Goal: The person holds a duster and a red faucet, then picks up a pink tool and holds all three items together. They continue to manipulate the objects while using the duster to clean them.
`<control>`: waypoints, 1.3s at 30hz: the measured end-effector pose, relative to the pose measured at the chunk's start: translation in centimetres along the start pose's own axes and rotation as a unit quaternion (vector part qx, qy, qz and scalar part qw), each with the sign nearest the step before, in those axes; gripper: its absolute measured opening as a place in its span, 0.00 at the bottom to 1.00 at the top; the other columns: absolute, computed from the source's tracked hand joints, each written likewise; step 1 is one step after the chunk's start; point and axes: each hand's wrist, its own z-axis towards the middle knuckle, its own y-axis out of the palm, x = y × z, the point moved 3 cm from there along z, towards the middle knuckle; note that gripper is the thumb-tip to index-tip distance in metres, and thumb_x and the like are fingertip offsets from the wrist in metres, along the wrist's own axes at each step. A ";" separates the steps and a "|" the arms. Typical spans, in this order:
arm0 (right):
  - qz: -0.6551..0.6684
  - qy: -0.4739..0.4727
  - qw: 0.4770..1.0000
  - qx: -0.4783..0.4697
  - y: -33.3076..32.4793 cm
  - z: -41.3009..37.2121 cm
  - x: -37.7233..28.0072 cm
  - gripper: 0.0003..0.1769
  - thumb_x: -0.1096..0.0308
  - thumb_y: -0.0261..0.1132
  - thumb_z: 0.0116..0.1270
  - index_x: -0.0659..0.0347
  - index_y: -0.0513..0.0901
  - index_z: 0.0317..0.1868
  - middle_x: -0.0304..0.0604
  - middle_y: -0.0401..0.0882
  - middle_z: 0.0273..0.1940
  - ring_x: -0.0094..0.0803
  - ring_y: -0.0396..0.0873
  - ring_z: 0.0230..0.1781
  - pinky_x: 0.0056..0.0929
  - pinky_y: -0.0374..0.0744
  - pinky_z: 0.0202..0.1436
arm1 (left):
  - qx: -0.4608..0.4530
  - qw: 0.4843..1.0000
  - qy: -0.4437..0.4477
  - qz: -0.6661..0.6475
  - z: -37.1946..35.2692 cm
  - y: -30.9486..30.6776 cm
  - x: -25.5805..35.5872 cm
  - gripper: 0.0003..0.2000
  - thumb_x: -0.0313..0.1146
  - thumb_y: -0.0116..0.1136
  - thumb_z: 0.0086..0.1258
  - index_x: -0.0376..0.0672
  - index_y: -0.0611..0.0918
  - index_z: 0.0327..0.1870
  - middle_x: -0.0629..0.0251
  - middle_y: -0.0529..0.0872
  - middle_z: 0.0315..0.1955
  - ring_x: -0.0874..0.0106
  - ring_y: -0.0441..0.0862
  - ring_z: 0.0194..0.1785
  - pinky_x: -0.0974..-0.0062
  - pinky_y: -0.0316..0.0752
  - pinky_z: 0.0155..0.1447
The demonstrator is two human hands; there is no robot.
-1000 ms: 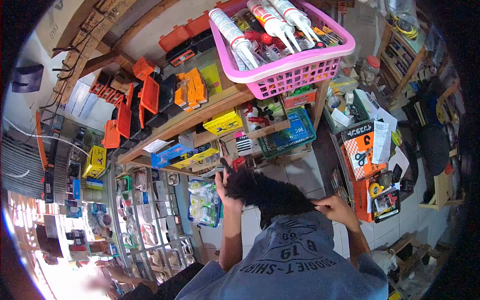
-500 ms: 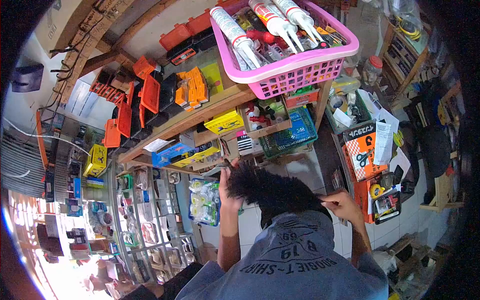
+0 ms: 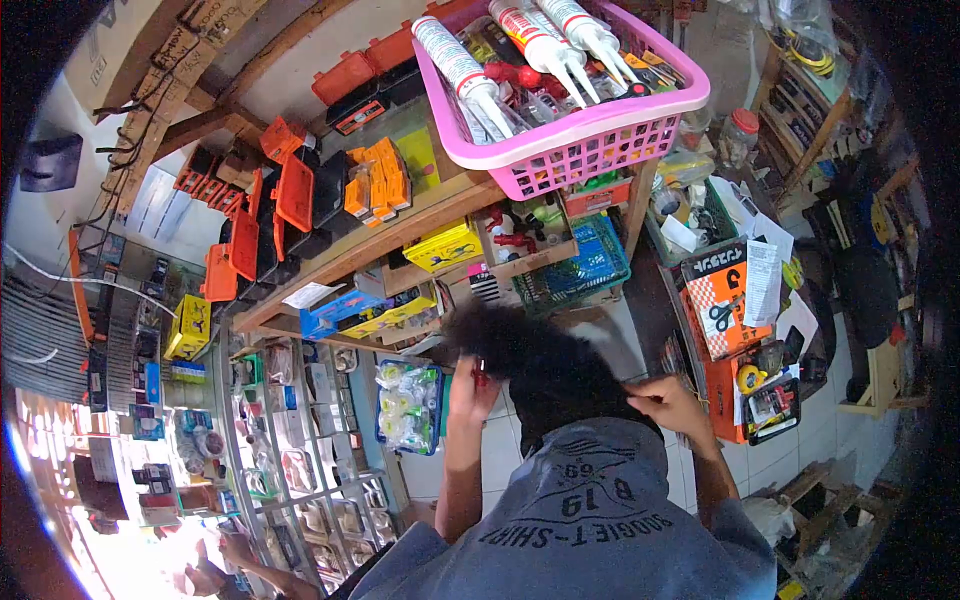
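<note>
In the head view, the person looks down past their own grey-blue shirt (image 3: 590, 520). Both arms reach out in front.

The left hand (image 3: 468, 388) is curled shut on the near left side of a black fuzzy bundle (image 3: 545, 365). A small red thing (image 3: 481, 374) peeks out by its fingers, but it is too small to tell what it is. The right hand (image 3: 662, 403) is curled shut too, and its fingertips pinch the near right edge of the same bundle. The bundle is up in the air between the two hands, over the white floor tiles (image 3: 600, 345).

Far from the hands there is a wooden shelf (image 3: 400, 232). On its right end sits a pink basket (image 3: 600, 140) full of white sealant tubes (image 3: 455, 65). Orange cases (image 3: 296, 190) lie on the left part of the shelf. A yellow box (image 3: 447, 245) and a green-blue basket (image 3: 585, 270) sit below the shelf top. To the right is an orange box with a scissors picture (image 3: 722, 300). To the left, just beside the left hand, hangs a pack of tape rolls (image 3: 405, 405). Another person's hand (image 3: 205, 578) shows at the near left.
</note>
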 end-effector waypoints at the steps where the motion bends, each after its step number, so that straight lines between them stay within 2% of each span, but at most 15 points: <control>1: -0.034 -0.009 0.999 -0.029 0.4 0.3 0.0 0.15 0.69 0.69 0.63 0.66 0.85 0.48 0.54 0.86 0.41 0.36 0.87 0.41 0.29 0.80 0.44 | 0.038 0.998 0.027 0.035 0.3 3.2 -0.7 0.19 0.37 0.47 0.76 0.48 0.72 0.67 0.65 0.82 0.42 0.69 0.79 0.41 0.65 0.77 0.51; 3: -0.029 0.002 1.000 -0.010 0.8 0.6 -0.3 0.15 0.69 0.69 0.63 0.66 0.84 0.48 0.53 0.86 0.42 0.36 0.87 0.41 0.29 0.80 0.45 | 0.011 0.999 0.039 0.022 0.3 3.9 -0.9 0.20 0.41 0.47 0.76 0.46 0.73 0.65 0.61 0.81 0.54 0.62 0.77 0.57 0.63 0.72 0.63; 7: -0.008 -0.016 1.000 0.019 1.6 0.8 -1.1 0.14 0.72 0.69 0.62 0.66 0.85 0.48 0.51 0.87 0.37 0.28 0.85 0.35 0.26 0.79 0.38 | 0.081 0.996 0.031 0.012 -0.8 1.1 -1.0 0.20 0.41 0.46 0.76 0.45 0.74 0.64 0.60 0.79 0.59 0.60 0.75 0.61 0.60 0.70 0.66; 10: 0.011 -0.020 1.000 0.000 1.9 0.9 -0.5 0.14 0.68 0.69 0.64 0.66 0.85 0.48 0.51 0.87 0.43 0.36 0.86 0.43 0.28 0.79 0.47 | -0.040 0.999 0.020 -0.026 -0.6 -0.2 -0.7 0.19 0.42 0.45 0.76 0.44 0.75 0.63 0.59 0.79 0.60 0.60 0.75 0.63 0.59 0.69 0.67; 12: 0.040 -0.001 0.999 0.011 1.8 0.9 0.3 0.14 0.68 0.69 0.64 0.66 0.85 0.48 0.51 0.87 0.43 0.35 0.86 0.43 0.28 0.79 0.47 | 0.216 0.972 0.025 0.087 -0.8 0.9 -0.6 0.18 0.43 0.43 0.77 0.44 0.77 0.60 0.63 0.81 0.55 0.62 0.79 0.55 0.60 0.74 0.61; 16: -0.011 0.013 1.000 0.016 1.4 1.3 0.1 0.14 0.68 0.69 0.64 0.66 0.84 0.48 0.51 0.87 0.41 0.31 0.85 0.42 0.27 0.79 0.47 | 0.163 0.985 -0.006 0.062 -0.2 -1.6 -2.2 0.17 0.43 0.43 0.78 0.44 0.77 0.58 0.66 0.83 0.52 0.65 0.81 0.47 0.62 0.76 0.53; 18: 0.009 0.051 0.998 0.027 1.4 1.2 -0.1 0.14 0.69 0.69 0.64 0.66 0.84 0.48 0.51 0.87 0.40 0.30 0.85 0.41 0.28 0.79 0.45 | -0.024 0.999 -0.044 0.017 -1.0 1.0 -3.3 0.15 0.42 0.43 0.79 0.45 0.77 0.55 0.70 0.84 0.45 0.70 0.79 0.37 0.67 0.75 0.44; 20: 0.027 0.088 0.995 0.034 1.3 1.2 0.2 0.13 0.70 0.68 0.64 0.67 0.84 0.48 0.50 0.87 0.39 0.28 0.85 0.40 0.28 0.79 0.44 | 0.032 0.997 -0.054 0.036 -1.1 3.8 -3.2 0.14 0.42 0.44 0.79 0.46 0.77 0.53 0.71 0.83 0.39 0.73 0.76 0.32 0.70 0.73 0.40; 22: -0.010 -0.060 0.998 0.013 1.9 1.0 -0.1 0.13 0.70 0.68 0.64 0.67 0.84 0.48 0.51 0.87 0.39 0.27 0.85 0.38 0.27 0.80 0.41 | 0.182 0.979 -0.005 0.091 -1.0 5.4 -3.2 0.14 0.42 0.44 0.79 0.46 0.77 0.55 0.68 0.83 0.42 0.70 0.78 0.38 0.69 0.75 0.45; 28: 0.018 -0.012 1.000 -0.008 2.3 1.0 -0.2 0.14 0.70 0.68 0.65 0.68 0.83 0.49 0.51 0.87 0.38 0.25 0.84 0.36 0.26 0.80 0.40 | 0.063 0.996 -0.002 0.055 -1.7 1.2 -2.5 0.18 0.41 0.45 0.78 0.43 0.76 0.61 0.60 0.80 0.57 0.63 0.76 0.60 0.63 0.72 0.64; 30: 0.003 -0.062 0.997 -0.038 2.8 1.1 -0.6 0.14 0.70 0.68 0.65 0.68 0.83 0.49 0.51 0.87 0.37 0.24 0.83 0.36 0.26 0.79 0.39 | 0.100 0.995 0.009 0.010 -2.1 2.0 -2.3 0.18 0.42 0.44 0.78 0.43 0.76 0.61 0.61 0.80 0.56 0.63 0.77 0.58 0.63 0.73 0.63; 32: 0.034 0.045 0.998 0.004 2.7 1.4 0.0 0.14 0.69 0.67 0.66 0.68 0.83 0.50 0.49 0.87 0.36 0.21 0.80 0.33 0.25 0.79 0.37 | 0.133 0.990 0.022 -0.041 -1.5 0.5 -2.1 0.18 0.42 0.43 0.78 0.43 0.75 0.61 0.61 0.81 0.56 0.64 0.78 0.57 0.63 0.74 0.61; 34: 0.038 0.051 0.998 0.003 3.0 1.7 -0.3 0.14 0.69 0.67 0.66 0.68 0.83 0.49 0.48 0.87 0.35 0.20 0.79 0.31 0.24 0.78 0.35 | -0.222 0.962 -0.071 -0.141 -0.5 -2.2 -2.3 0.19 0.44 0.42 0.79 0.43 0.75 0.61 0.63 0.81 0.55 0.64 0.79 0.55 0.62 0.75 0.60; 35: 0.030 0.034 0.999 -0.021 3.2 1.9 0.4 0.14 0.69 0.67 0.66 0.68 0.83 0.49 0.46 0.87 0.34 0.19 0.78 0.30 0.23 0.77 0.34 | 0.076 0.995 0.015 0.066 -1.6 0.9 -2.2 0.19 0.44 0.41 0.79 0.43 0.74 0.62 0.63 0.81 0.55 0.64 0.79 0.55 0.62 0.75 0.59; 39: 0.015 0.018 0.999 -0.037 3.2 3.6 -0.7 0.13 0.69 0.67 0.66 0.70 0.84 0.47 0.41 0.85 0.30 0.16 0.74 0.29 0.23 0.74 0.32 | 0.146 0.986 0.071 -0.040 -2.6 0.4 -1.6 0.19 0.43 0.39 0.80 0.43 0.74 0.61 0.66 0.82 0.54 0.66 0.81 0.51 0.64 0.77 0.55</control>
